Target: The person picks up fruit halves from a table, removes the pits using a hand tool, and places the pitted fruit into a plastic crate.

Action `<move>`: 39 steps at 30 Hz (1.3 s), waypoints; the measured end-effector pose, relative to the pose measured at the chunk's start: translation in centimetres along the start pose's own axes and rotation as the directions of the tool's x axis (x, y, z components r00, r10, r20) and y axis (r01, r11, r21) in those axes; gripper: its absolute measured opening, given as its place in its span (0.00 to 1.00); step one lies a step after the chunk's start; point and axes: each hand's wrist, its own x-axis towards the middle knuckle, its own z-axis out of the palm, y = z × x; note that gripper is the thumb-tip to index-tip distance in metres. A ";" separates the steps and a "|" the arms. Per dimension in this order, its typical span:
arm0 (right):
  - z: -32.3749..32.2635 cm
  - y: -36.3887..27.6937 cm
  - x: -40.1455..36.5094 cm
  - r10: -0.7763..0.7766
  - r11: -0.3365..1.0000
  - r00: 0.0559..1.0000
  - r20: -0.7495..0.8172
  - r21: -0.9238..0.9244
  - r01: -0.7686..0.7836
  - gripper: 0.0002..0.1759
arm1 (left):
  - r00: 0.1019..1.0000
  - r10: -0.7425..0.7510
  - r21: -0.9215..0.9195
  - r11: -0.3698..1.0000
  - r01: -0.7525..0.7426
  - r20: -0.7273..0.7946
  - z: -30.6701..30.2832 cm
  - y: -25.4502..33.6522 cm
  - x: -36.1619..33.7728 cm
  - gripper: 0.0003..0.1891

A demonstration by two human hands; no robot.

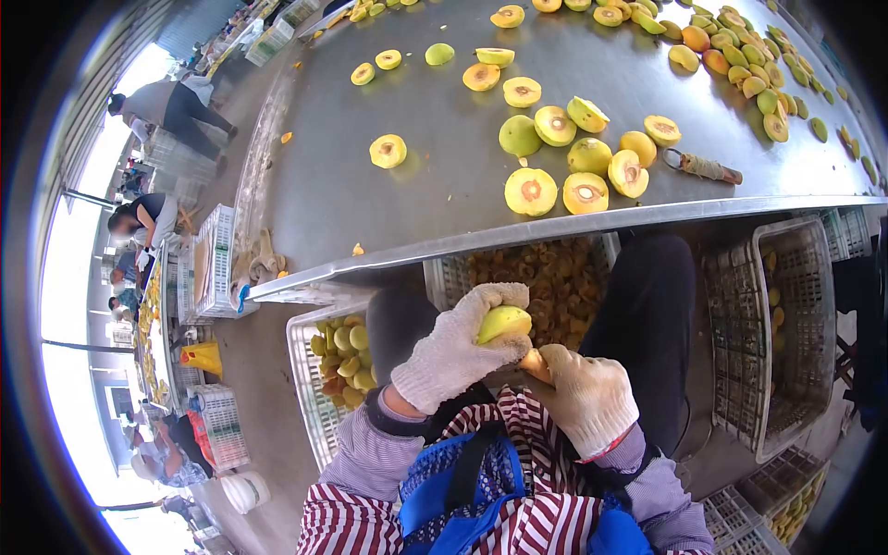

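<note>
My left hand (464,344), in a whitish knit glove, is closed around a yellow-green peach piece (504,324) above my lap. Close beside it, my right hand (583,393), also gloved, is curled with its fingers together. A tan, rounded tip (535,364) sticks out of the right hand towards the fruit; whether it is a bare thumb or a handle I cannot make out. On the metal table (342,213) ahead lie several cut peach halves (531,191), some showing the stone. A pitting tool (705,167) with a metal loop and wrapped handle rests near the table's edge.
Below the table edge, a crate (449,282) holds brownish scraps (546,277). Peach halves fill a white crate (310,370) at my left. Another crate (772,333) stands at my right. More peaches (740,55) are heaped at the table's far right. Other people work at far left.
</note>
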 end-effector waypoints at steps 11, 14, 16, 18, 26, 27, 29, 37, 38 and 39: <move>-1.0 -1.3 0.1 0.158 0.872 0.987 -0.042 0.475 -0.119 0.14 | 0.972 0.059 -0.676 0.708 -0.201 -0.228 3.5 -0.2 -0.2 0.35; -1.1 -1.3 0.1 0.119 0.897 0.991 -0.057 0.434 -0.083 0.14 | 0.961 0.102 -0.629 0.737 -0.248 -0.258 3.8 0.2 -0.5 0.34; -1.1 -1.3 0.0 0.105 0.908 0.993 -0.058 0.413 -0.072 0.14 | 0.956 0.124 -0.612 0.744 -0.267 -0.267 4.0 0.2 -0.6 0.33; -1.1 -1.4 -0.2 0.101 0.930 0.994 -0.052 0.360 -0.076 0.14 | 0.930 0.189 -0.603 0.717 -0.350 -0.316 4.4 0.4 -0.6 0.31; -2.6 -1.4 -0.1 0.225 0.518 0.873 0.433 0.706 -0.483 0.11 | 0.846 0.458 0.045 0.884 -0.465 -0.271 3.0 2.2 -0.9 0.31; -3.0 -1.4 0.1 0.188 0.316 0.813 0.551 0.749 -0.582 0.13 | 0.847 0.460 0.043 0.884 -0.466 -0.268 3.3 1.7 -0.6 0.31; -3.2 -1.1 0.1 0.176 0.234 0.791 0.586 0.755 -0.612 0.14 | 0.601 0.739 0.282 0.672 -0.685 -0.304 4.1 0.2 0.1 0.30; -3.2 -1.0 -0.1 0.398 0.451 0.851 0.342 0.735 -0.506 0.13 | 0.949 0.186 -0.703 0.639 -0.312 -0.253 5.1 2.7 0.2 0.30; -2.7 -0.5 -0.1 0.417 0.490 0.889 0.188 0.778 -0.394 0.13 | 0.973 0.142 -0.607 0.762 -0.225 -0.183 4.6 1.8 0.1 0.32; -3.5 -0.4 0.1 0.452 0.440 0.860 0.236 0.780 -0.445 0.13 | 0.973 0.141 -0.606 0.763 -0.225 -0.184 3.7 1.5 0.1 0.32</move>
